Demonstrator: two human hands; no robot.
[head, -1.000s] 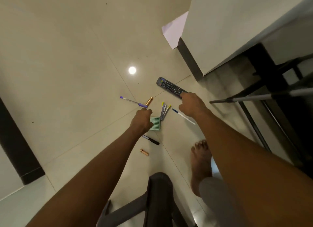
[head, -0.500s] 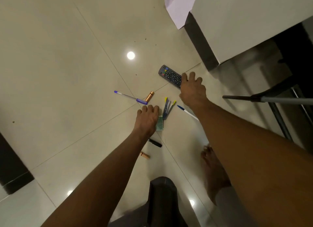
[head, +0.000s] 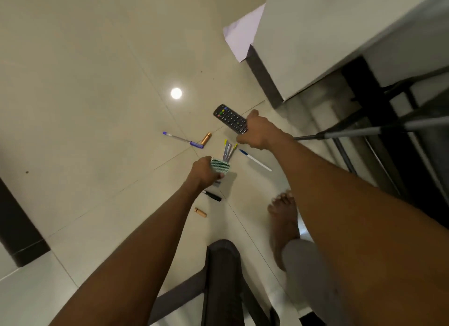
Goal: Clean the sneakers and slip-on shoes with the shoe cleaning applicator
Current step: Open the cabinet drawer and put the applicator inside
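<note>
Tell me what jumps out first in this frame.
Two bare arms reach down to a tiled floor: the left hand grips a green comb, the right hand grips a black remote control. Pens, a black marker and two copper-coloured tubes lie scattered around them. No shoes are visible.

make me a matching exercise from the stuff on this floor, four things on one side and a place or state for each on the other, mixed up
Things:
1. remote control
2. green comb
3. purple-capped pen
4. black marker

Places or states:
A. lies on the tile beside a copper-coloured tube, no hand on it
B. gripped at its near end by the right hand
C. lies on the floor just behind the left wrist
D. held in the left hand

Pairs: 1-B, 2-D, 3-A, 4-C
</note>
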